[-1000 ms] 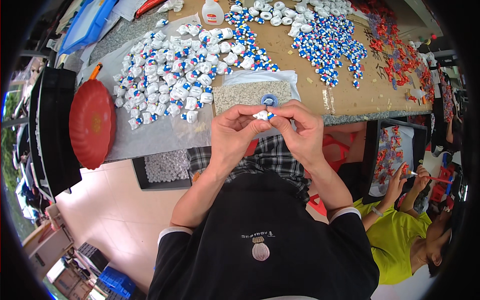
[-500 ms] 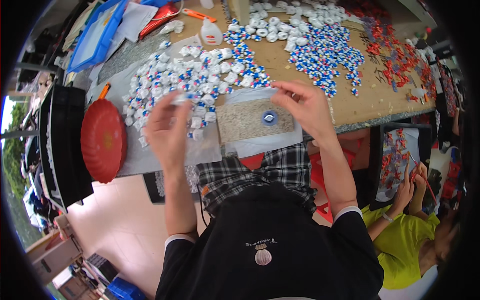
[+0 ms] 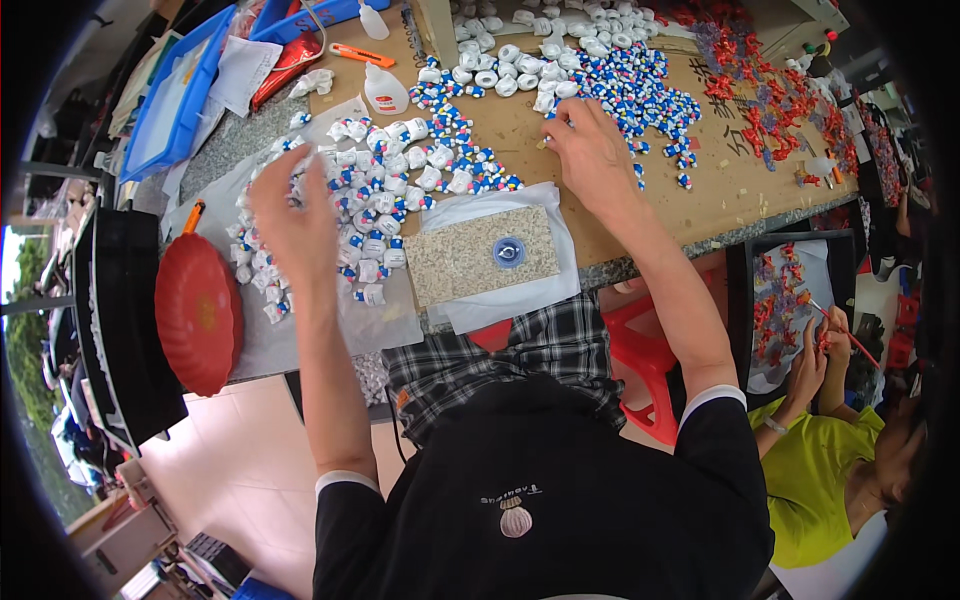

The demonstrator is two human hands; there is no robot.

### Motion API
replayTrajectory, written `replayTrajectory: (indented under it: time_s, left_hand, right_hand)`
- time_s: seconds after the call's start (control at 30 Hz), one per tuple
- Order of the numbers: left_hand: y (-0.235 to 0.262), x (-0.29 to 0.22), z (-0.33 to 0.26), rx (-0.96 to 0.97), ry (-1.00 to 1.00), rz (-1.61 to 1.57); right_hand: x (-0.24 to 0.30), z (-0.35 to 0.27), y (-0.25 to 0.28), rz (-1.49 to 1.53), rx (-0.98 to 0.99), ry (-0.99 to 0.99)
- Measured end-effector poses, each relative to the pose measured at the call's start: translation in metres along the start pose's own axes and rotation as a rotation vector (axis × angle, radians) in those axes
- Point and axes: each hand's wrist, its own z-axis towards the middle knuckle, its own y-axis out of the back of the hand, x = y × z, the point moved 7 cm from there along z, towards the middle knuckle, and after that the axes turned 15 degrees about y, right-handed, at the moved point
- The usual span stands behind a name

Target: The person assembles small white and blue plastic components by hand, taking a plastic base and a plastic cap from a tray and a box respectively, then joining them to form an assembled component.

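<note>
The left hand (image 3: 290,215) rests on the white-and-blue pieces (image 3: 385,185) piled on the table (image 3: 720,200); its grip faces down and its state cannot be told. The right hand (image 3: 592,150) reaches the blue pieces (image 3: 640,85) just beyond it, fingers curled down onto them, apparently pinching one. A speckled slab (image 3: 470,258) lies between and nearer than both hands.

Left hand (image 3: 290,215) over white pieces (image 3: 385,190), right hand (image 3: 592,155) on blue pieces (image 3: 630,85)
</note>
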Motion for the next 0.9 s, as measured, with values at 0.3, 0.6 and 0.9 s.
replayTrajectory:
  time_s: [0.3, 0.6, 0.9]
  left_hand:
    - [-0.205, -0.096, -0.042, 0.671, -0.075, 0.039]
    - [-0.189, -0.085, -0.039, 0.622, -0.014, -0.166]
    - [-0.07, -0.023, -0.076, 0.906, 0.734, -0.868]
  right_hand:
    - [0.016, -0.035, 0.043, 0.362, -0.18, -0.239]
    - [0.028, -0.048, 0.037, 0.633, -0.074, -0.385]
    - [0.092, -0.021, 0.018, 0.562, 0.08, 0.035]
